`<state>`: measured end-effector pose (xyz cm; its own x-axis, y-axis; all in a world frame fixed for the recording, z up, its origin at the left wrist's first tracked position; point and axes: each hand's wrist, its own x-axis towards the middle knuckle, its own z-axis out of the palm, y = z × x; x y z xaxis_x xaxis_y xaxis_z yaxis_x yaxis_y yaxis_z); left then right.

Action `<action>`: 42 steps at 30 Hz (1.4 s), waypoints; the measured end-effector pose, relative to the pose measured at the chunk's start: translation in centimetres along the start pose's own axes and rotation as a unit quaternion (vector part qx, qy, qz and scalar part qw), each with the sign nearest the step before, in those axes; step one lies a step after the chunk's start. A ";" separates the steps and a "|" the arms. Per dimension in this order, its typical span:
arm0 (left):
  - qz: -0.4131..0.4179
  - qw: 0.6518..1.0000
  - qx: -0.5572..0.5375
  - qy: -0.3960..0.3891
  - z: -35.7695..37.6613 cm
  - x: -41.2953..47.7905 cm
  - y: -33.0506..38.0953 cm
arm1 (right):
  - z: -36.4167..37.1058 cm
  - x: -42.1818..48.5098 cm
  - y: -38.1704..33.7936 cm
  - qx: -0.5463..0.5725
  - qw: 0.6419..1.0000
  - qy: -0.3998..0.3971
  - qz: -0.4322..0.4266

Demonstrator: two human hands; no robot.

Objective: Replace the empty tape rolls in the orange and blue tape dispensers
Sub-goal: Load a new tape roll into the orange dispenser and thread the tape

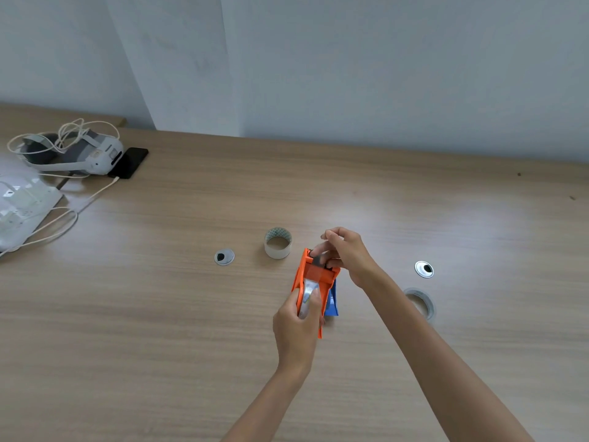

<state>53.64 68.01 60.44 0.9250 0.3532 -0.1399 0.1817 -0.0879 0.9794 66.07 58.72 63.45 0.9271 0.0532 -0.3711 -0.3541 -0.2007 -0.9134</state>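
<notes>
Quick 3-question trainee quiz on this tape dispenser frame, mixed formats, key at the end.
1. True or false: the left hand grips the orange dispenser.
2. Where do the right hand fingers work? A) at the dispenser's far end B) on the phone C) on the roll left of the dispenser
3. Fill in: the blue dispenser lies partly hidden ____ the orange one.

Key: 1 true; 2 A; 3 behind

table (318,193): glossy wood-grain | orange dispenser (322,277): smooth plastic

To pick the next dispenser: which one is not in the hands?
The blue dispenser; it sits on the table behind the orange dispenser, which both hands hold.
</notes>
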 end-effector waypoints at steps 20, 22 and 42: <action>-0.005 0.990 -0.093 -0.108 -1.2 -1.0 0.5 | 0.0 1.5 2.0 -0.151 0.953 0.197 -0.175; -0.006 0.989 -0.095 -0.116 -1.3 -1.1 0.4 | -0.3 1.6 1.8 -0.149 0.952 0.198 -0.179; -0.024 0.986 -0.088 -0.136 -1.4 -1.7 -0.6 | -1.8 0.6 2.4 -0.156 0.954 0.179 -0.185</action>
<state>51.48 68.73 60.28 0.9765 0.0869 -0.1974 0.1892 0.0938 0.9774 65.97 56.52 61.34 0.9840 -0.1490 0.0978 0.0069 -0.5164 -0.8563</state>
